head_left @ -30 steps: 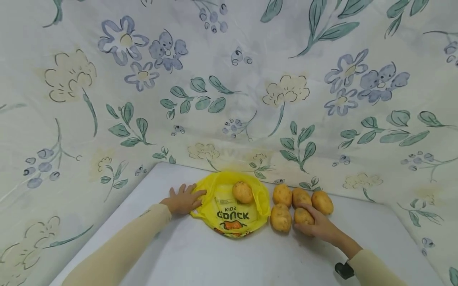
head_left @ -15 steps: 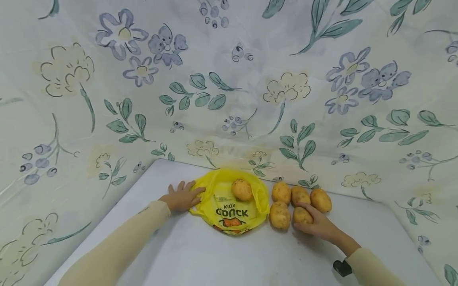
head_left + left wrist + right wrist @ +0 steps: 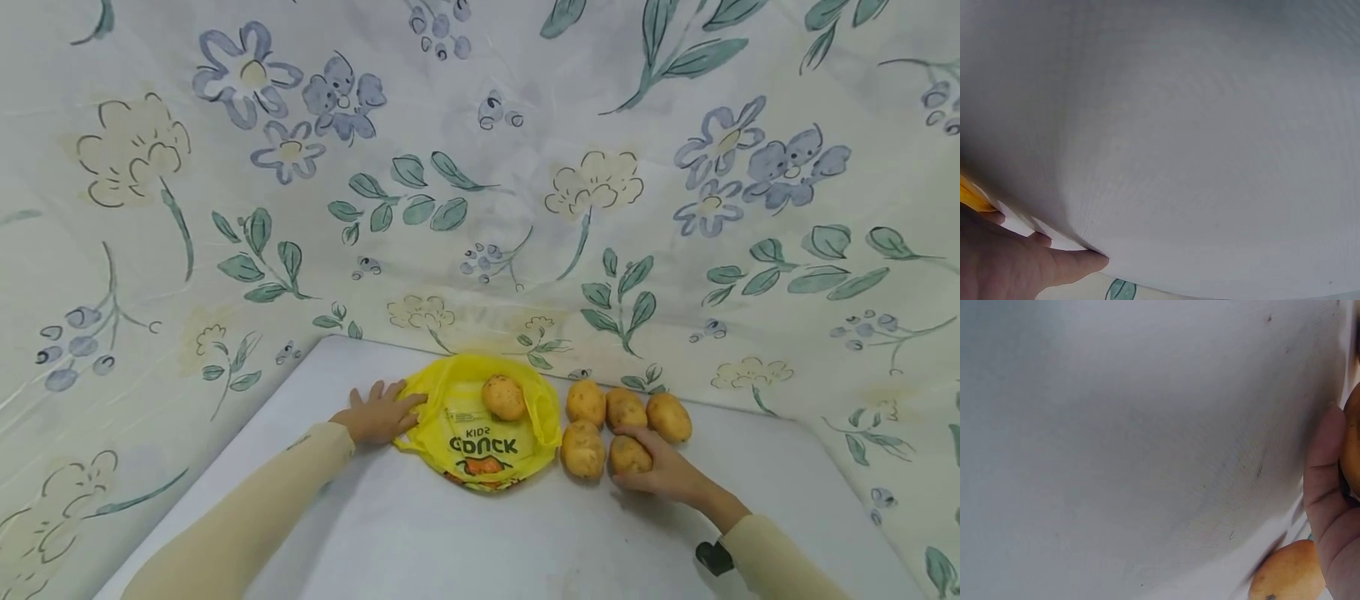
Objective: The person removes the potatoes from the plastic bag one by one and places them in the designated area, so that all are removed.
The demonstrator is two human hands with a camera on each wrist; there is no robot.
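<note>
Head view, potato [image 3: 628, 454] held, long axis left-right

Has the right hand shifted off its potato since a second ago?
No. The right hand still grips the same potato, beside the yellow bag.

My left hand [image 3: 378, 414] lay flat, its fingers [image 3: 405, 406] spread and straight. My right hand [image 3: 660, 471] reached forward with fingers curled in a grip, both sleeved arms stretched out.
</note>
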